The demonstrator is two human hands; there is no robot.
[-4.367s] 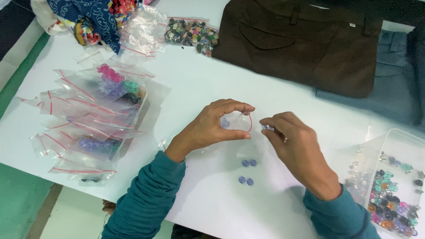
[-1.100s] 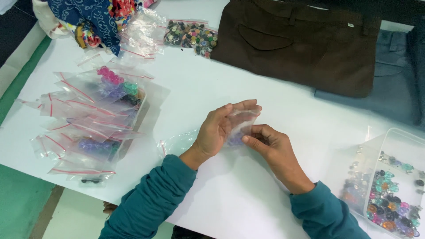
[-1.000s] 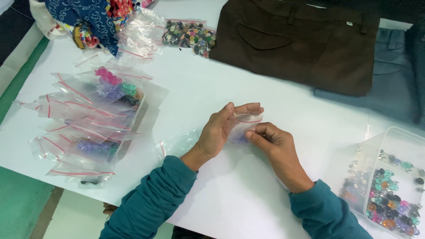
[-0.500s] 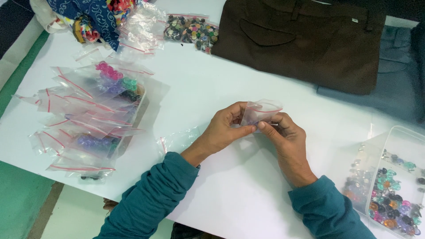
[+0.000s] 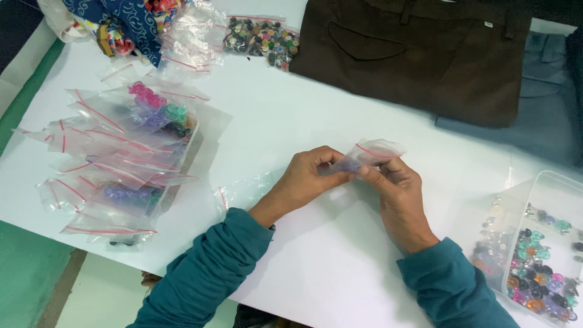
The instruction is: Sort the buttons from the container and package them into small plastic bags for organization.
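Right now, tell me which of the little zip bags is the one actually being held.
The small clear bag pinched between the left hand and right hand; the other bags lie heaped at the table's left.

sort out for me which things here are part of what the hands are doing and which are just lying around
In hand: small clear zip bag with bluish buttons, pinched by left hand and right hand.

Lying about: pile of zip bags, brown trousers, clear box of buttons, empty bag.
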